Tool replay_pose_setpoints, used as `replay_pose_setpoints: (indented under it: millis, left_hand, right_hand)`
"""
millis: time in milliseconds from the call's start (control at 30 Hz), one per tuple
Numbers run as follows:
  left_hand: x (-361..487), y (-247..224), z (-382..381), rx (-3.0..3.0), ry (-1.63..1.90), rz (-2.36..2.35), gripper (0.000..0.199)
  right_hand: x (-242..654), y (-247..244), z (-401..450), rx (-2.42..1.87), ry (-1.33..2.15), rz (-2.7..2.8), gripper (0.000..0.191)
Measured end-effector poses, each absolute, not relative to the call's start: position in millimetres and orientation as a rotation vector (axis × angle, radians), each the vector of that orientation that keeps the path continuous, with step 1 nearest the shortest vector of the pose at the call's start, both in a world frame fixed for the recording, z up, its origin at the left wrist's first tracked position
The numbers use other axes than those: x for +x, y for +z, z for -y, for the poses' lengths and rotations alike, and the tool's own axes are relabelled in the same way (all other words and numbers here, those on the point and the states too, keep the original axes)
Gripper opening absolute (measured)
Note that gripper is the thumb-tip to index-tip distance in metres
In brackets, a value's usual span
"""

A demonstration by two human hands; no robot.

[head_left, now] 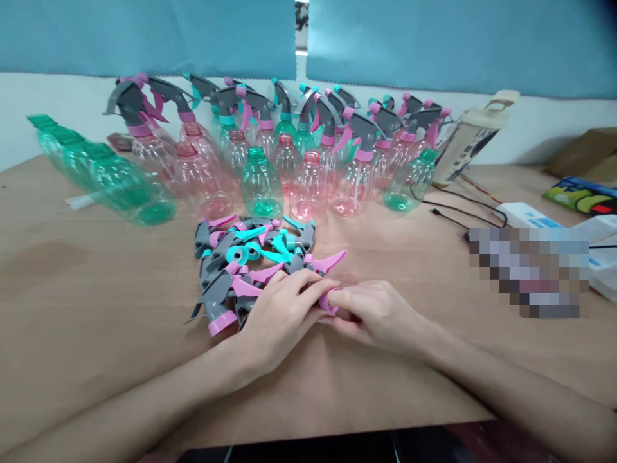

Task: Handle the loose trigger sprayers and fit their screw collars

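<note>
My left hand (286,308) curls over a trigger spray head whose pink collar (330,302) shows between my hands; most of its body is hidden under my fingers. At that collar, the bent fingers of my right hand (378,314) pinch from the right. Beside and beyond my left hand lies a pile of loose grey spray heads (216,290) with pink or turquoise triggers and collars. One pink trigger (330,260) sticks up just past my fingers.
Behind the pile stand rows of clear pink bottles (308,193) and green bottles (261,183), several topped with spray heads. Green bottles (120,177) at the left look blurred. At the right are a tall tumbler (467,145), a black cable (463,198) and a pixelated object (530,273).
</note>
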State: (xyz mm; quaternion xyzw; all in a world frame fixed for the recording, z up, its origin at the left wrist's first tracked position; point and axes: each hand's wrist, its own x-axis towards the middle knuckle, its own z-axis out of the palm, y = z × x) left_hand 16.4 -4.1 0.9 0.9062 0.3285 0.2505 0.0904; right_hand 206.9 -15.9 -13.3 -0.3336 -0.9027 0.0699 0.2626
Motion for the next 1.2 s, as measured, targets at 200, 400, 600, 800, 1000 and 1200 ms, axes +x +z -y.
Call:
replay_pose_setpoints:
  millis: [200,400,600,800,1000,1200]
  left_hand:
    - [16,1,1,2.657,0.713,-1.019,0.020]
    - [17,2,0,2.660,0.602,-1.035,0.016]
    - [18,3,1,2.681,0.578,-1.042,0.009]
    - [18,3,1,2.656,0.588,-1.059,0.010]
    - [16,3,2,2.631,0.557,-1.062,0.014]
    - [15,3,2,2.609,0.567,-1.021,0.018]
  right_hand:
    - [209,-12,10,-0.893,-0.008,2.454,0.020]
    - [206,-11,7,-0.875,0.124,2.447,0.019]
    - [202,-18,7,-0.852,0.235,2.394,0.022]
    - [201,-20,7,-0.877,0.365,2.350,0.024]
    - [206,-20,9,-0.924,0.503,2.237,0.031]
    - [209,-16,15,-0.958,0.801,2.089,0.028]
